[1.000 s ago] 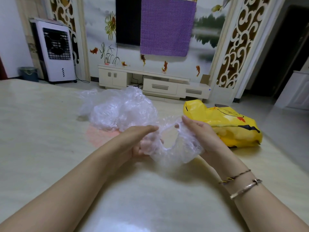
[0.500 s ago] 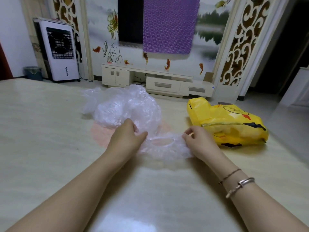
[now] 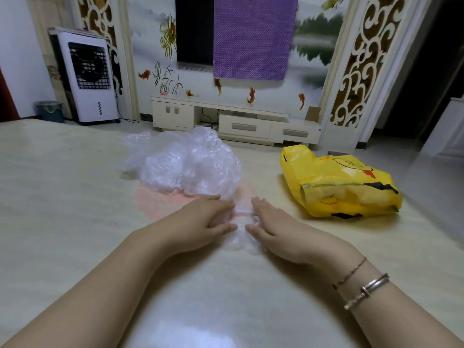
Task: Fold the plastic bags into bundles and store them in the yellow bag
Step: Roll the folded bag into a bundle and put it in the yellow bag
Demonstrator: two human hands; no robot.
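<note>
A clear plastic bag (image 3: 242, 223) lies flattened on the glossy table (image 3: 62, 209), mostly hidden under my palms. My left hand (image 3: 203, 219) presses flat on its left part with straight fingers. My right hand (image 3: 272, 226) presses flat on its right part, fingers straight too. Behind my left hand sits a crumpled pile of clear plastic bags (image 3: 185, 164). The yellow bag (image 3: 339, 187) lies on its side to the right of my right hand, its mouth facing me, with pale bundles showing inside.
A pink patch (image 3: 155, 200) marks the table under the pile. Beyond the table stand a white TV cabinet (image 3: 233, 119), a white air cooler (image 3: 88, 76) at the back left and a small bin (image 3: 49, 110) beside it.
Both hands lowered the clear bag from the air onto the table, let go of their grip and now press it flat with open palms.
</note>
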